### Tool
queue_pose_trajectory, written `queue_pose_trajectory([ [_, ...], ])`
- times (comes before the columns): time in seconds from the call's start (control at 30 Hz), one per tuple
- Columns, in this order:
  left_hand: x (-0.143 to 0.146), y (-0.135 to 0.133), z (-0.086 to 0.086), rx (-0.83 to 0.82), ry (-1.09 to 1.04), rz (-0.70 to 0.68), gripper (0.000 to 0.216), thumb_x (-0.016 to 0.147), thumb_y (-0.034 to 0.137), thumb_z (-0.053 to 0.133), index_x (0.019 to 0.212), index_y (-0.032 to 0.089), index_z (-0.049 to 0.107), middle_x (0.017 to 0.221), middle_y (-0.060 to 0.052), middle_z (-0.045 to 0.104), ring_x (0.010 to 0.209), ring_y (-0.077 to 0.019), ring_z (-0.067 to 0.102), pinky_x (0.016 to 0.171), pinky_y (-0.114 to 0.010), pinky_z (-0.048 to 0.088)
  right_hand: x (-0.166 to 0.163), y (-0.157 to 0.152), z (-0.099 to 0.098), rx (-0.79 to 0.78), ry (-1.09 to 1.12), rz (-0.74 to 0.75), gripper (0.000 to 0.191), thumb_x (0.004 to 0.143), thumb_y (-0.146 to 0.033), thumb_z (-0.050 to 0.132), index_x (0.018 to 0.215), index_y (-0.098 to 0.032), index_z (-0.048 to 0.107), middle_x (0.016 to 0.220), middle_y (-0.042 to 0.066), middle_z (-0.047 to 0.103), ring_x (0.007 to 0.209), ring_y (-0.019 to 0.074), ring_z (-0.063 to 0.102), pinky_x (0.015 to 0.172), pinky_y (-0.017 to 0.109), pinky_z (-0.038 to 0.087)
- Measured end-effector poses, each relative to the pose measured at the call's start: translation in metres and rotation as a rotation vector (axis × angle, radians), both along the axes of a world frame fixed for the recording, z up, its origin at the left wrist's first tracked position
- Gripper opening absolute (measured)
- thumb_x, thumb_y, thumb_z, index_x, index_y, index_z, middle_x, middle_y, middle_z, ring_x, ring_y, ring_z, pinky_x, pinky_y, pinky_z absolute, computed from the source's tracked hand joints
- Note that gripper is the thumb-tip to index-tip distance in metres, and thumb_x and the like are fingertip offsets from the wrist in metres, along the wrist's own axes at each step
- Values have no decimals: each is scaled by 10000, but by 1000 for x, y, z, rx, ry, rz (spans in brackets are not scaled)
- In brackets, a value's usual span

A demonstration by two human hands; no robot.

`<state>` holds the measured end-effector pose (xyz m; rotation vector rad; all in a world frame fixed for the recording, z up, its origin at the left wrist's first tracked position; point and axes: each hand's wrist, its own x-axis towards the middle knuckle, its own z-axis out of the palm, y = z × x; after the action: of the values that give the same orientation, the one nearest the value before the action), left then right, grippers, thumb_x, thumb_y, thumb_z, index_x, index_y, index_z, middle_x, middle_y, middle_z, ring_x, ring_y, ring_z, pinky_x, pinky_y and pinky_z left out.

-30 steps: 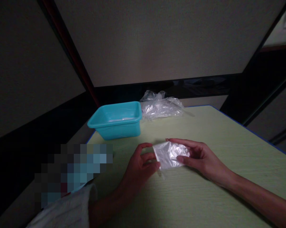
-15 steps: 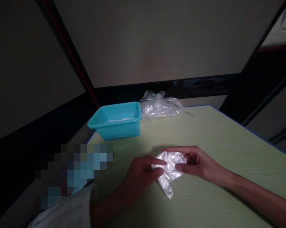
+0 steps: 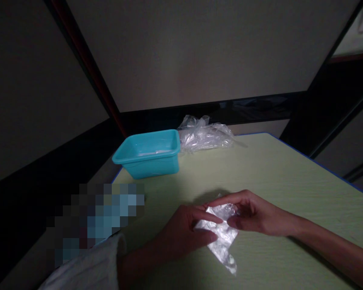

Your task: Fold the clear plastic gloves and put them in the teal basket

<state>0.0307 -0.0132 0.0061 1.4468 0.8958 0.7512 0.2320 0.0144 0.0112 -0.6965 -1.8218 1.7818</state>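
A small, crumpled clear plastic bag (image 3: 225, 238) shines between my two hands, just over the table, with one narrow end trailing toward me. My left hand (image 3: 190, 228) grips its left side, forefinger across the top and thumb lower down. On the other side, my right hand (image 3: 258, 213) has its thumb on the near face and its fingers curled around the far edge. The fingertips of both hands come close together near the middle of the plastic. Part of the bag is hidden behind the fingers.
A turquoise plastic basket (image 3: 149, 163) stands at the table's back left, with something whitish inside. Beside it lies a heap of clear plastic bags (image 3: 207, 137). The pale green table (image 3: 290, 181) has a blue edge, and a panel wall rises behind. A pixelated patch covers the left.
Both hands have shifted slightly toward me with the plastic bag. My left hand has moved right across it, and the bag's trailing end now hangs lower and further right.
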Motion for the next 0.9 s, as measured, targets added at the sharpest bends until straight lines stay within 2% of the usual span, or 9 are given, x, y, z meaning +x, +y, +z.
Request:
queue_pose_trajectory([
  [0.1, 0, 0, -2, -41, 56, -5, 308, 611, 203, 662, 903, 164, 751, 807, -48, 698, 625, -160, 561, 549, -217, 358, 0, 0, -1, -17, -8, -9, 416, 713, -105, 649, 1116, -212, 645, 805, 2, 649, 573, 70, 512, 512, 186, 421],
  [0.23, 0, 0, -3, -76, 58, -20, 366, 606, 195, 639, 958, 164, 736, 740, -17, 664, 556, -113, 479, 503, -189, 298, 0, 1, -2, -43, -9, -5, 416, 718, -109, 648, 1120, -216, 643, 760, -10, 627, 562, 71, 506, 523, 197, 441],
  [0.33, 1, 0, -4, -89, 61, -13, 399, 593, 174, 641, 982, 164, 726, 650, 18, 589, 511, -77, 379, 471, -173, 241, 0, 2, -3, -56, -12, -14, 419, 723, -112, 652, 1130, -210, 635, 790, -7, 635, 596, 78, 522, 548, 202, 440],
  [0.5, 2, -1, -4, -136, 4, 13, 471, 574, 181, 654, 1043, 158, 700, 702, 13, 585, 508, -61, 355, 467, -171, 245, 1, 4, -6, -47, 53, -53, 414, 766, -156, 642, 1171, -233, 602, 879, -5, 650, 647, 78, 540, 557, 190, 415],
  [0.6, 3, -1, -2, -139, -38, 76, 493, 582, 173, 665, 1074, 184, 686, 775, 7, 641, 552, -85, 453, 501, -181, 313, -1, 3, -8, -54, 131, -124, 442, 782, -217, 649, 1214, -266, 566, 1038, 16, 635, 788, 105, 569, 668, 227, 453],
  [0.73, 3, -1, 3, -126, -85, 217, 523, 610, 159, 681, 1132, 171, 648, 855, -5, 693, 680, -148, 573, 572, -195, 396, -4, -1, -8, -128, 244, -218, 547, 774, -236, 671, 1276, -350, 486, 1260, 14, 528, 890, 107, 574, 769, 253, 468],
  [0.83, 1, 1, 5, -90, -109, 303, 542, 640, 153, 680, 1177, 136, 608, 1096, -61, 657, 861, -195, 614, 679, -212, 454, -8, -4, -9, -136, 277, -214, 623, 761, -233, 687, 1317, -350, 431, 1220, 28, 548, 910, 115, 585, 784, 263, 478],
  [0.9, 0, 2, 3, -64, -115, 330, 551, 656, 160, 677, 1199, 142, 587, 1171, -69, 625, 930, -211, 616, 731, -227, 472, -11, -6, -9, -102, 287, -191, 628, 754, -223, 695, 1318, -319, 439, 1166, 39, 583, 941, 124, 583, 785, 258, 478],
])
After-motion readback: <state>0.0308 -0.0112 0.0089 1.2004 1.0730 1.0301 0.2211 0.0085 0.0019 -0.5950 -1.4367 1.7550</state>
